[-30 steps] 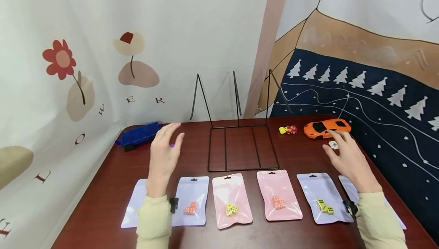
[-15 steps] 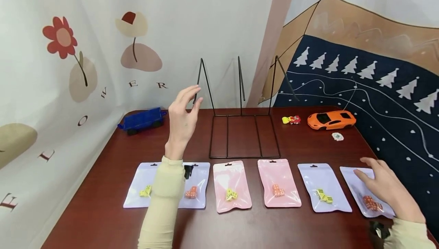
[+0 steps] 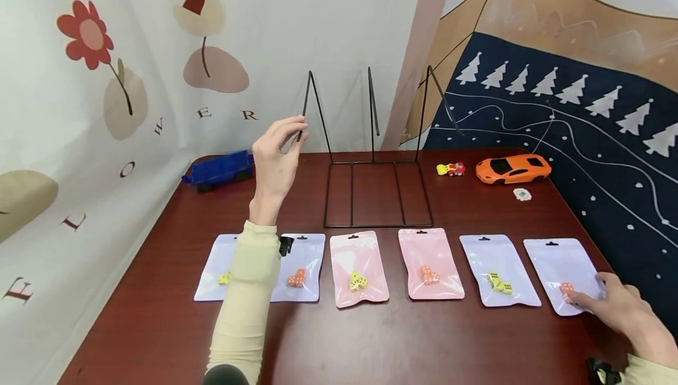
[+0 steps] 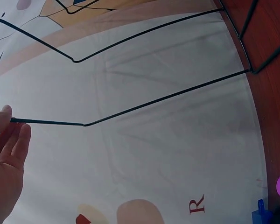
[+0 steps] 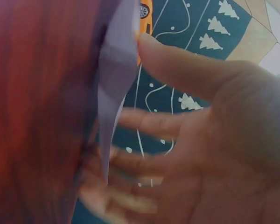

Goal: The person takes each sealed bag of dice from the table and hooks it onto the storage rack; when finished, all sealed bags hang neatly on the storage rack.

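Note:
My left hand point(image 3: 275, 164) pinches the tip of the left prong of a black wire rack point(image 3: 378, 226); the left wrist view shows thumb and fingertips on the wire point(image 4: 49, 122). At the far right, my right hand point(image 3: 627, 308) is at the lower right corner of a lilac zip pouch point(image 3: 556, 261) holding orange dice point(image 3: 567, 289). Its thumb touches the pouch. In the right wrist view the fingers are spread and blurred beside the pouch point(image 5: 119, 70), which stands slightly off the table there. Whether they reach under it is hard to tell.
Several more pouches with dice lie in a row, including a pink pouch point(image 3: 359, 261) and a lilac pouch point(image 3: 498, 261). Behind are a blue toy trailer point(image 3: 219, 170), a small red-yellow toy car point(image 3: 451, 169), an orange car point(image 3: 512, 169) and a white badge point(image 3: 522, 194). Curtains surround the table.
My left hand has moved up and right to the rack's prong and taken hold of it. My right hand has gone down from near the orange car to the rightmost pouch. The view tilts downward.

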The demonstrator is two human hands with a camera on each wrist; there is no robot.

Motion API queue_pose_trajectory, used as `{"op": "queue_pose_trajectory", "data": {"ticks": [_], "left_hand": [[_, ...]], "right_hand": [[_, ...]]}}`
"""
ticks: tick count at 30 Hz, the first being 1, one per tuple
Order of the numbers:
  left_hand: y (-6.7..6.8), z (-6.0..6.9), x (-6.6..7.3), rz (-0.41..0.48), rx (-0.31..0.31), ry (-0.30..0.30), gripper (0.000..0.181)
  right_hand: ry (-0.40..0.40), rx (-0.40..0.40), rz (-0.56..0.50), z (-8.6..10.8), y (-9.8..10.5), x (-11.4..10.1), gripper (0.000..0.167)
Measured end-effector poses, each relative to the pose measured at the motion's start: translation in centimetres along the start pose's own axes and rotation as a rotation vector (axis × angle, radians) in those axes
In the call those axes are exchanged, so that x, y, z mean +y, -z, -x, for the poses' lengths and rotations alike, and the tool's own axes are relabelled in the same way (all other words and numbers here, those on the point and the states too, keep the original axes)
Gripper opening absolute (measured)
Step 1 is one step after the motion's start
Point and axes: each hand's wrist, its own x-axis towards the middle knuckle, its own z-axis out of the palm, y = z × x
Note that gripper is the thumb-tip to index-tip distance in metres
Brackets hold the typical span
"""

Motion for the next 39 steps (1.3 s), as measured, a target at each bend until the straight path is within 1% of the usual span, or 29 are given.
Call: {"op": "queue_pose_trajectory", "data": {"ticks": [2, 4, 6, 7, 9, 11, 13, 15, 16, 18, 20, 22, 23, 24, 26, 28, 30, 32, 33, 36, 39], "left_hand": [[-0.1, -0.2, 0.0, 0.023, 0.013, 0.000, 0.013], [-0.1, -0.4, 0.0, 0.043, 0.018, 0.000, 0.012], [-0.1, -0.6, -0.1, 0.043, 0.012, -0.010, 0.011], [-0.1, -0.7, -0.1, 0.040, 0.010, -0.014, 0.011], [0.0, -0.8, -0.2, 0.024, 0.008, -0.025, 0.011], [0.2, -0.9, -0.3, 0.007, 0.002, -0.041, 0.012], [0.5, -0.9, -0.4, 0.001, -0.004, -0.058, 0.014], [0.7, -0.9, -0.5, 0.005, -0.012, -0.079, 0.016], [0.7, -0.9, -0.5, 0.011, -0.018, -0.090, 0.017], [0.8, -1.0, -0.6, 0.024, -0.027, -0.105, 0.018], [0.9, -1.1, -0.6, 0.031, -0.041, -0.118, 0.018], [0.9, -1.1, -0.8, 0.029, -0.059, -0.131, 0.018], [1.0, -1.1, -0.9, 0.026, -0.068, -0.140, 0.018], [1.0, -1.2, -0.9, 0.019, -0.077, -0.150, 0.018], [1.2, -1.3, -1.1, 0.009, -0.090, -0.165, 0.019], [1.3, -1.3, -1.2, 0.001, -0.100, -0.171, 0.019], [1.5, -1.3, -1.1, -0.006, -0.107, -0.169, 0.019], [1.6, -1.3, -1.1, -0.009, -0.110, -0.166, 0.019], [1.6, -1.3, -1.1, -0.010, -0.110, -0.164, 0.019], [1.6, -1.4, -1.0, -0.005, -0.110, -0.157, 0.019], [1.4, -1.3, -0.9, 0.000, -0.115, -0.152, 0.017]], "right_hand": [[-0.064, 0.009, -0.038, 0.0, 0.1, -0.3, 0.107], [-0.110, 0.018, -0.078, 0.0, 0.3, -0.4, 0.109], [-0.121, 0.037, -0.094, 0.1, 0.5, -0.3, 0.105], [-0.109, 0.052, -0.093, 0.2, 0.6, -0.2, 0.101], [-0.068, 0.085, -0.090, 0.3, 0.9, -0.1, 0.087], [-0.006, 0.128, -0.072, 0.4, 1.1, 0.1, 0.071], [0.066, 0.188, -0.073, 0.5, 1.2, 0.3, 0.054], [0.122, 0.262, -0.091, 0.6, 1.3, 0.4, 0.042], [0.135, 0.297, -0.106, 0.6, 1.3, 0.5, 0.038], [0.175, 0.397, -0.125, 0.3, 1.2, 0.5, 0.031], [0.203, 0.492, -0.146, -0.1, 1.2, 0.4, 0.029], [0.223, 0.575, -0.175, -0.6, 1.2, -0.2, 0.028], [0.244, 0.609, -0.204, -0.6, 1.3, -0.8, 0.026], [0.265, 0.634, -0.255, -0.7, 1.4, -1.5, 0.024], [0.325, 0.665, -0.321, -0.1, 1.7, -3.5, 0.023], [0.395, 0.659, -0.428, 0.9, 2.1, -6.0, 0.022], [0.456, 0.620, -0.534, 2.3, 2.5, -8.4, 0.022], [0.507, 0.587, -0.602, 3.5, 3.0, -10.6, 0.022], [0.530, 0.572, -0.644, 3.9, 3.1, -11.5, 0.020], [0.579, 0.540, -0.722, 4.6, 3.2, -13.5, 0.013], [0.629, 0.524, -0.789, 5.0, 3.2, -14.8, 0.013]]}}
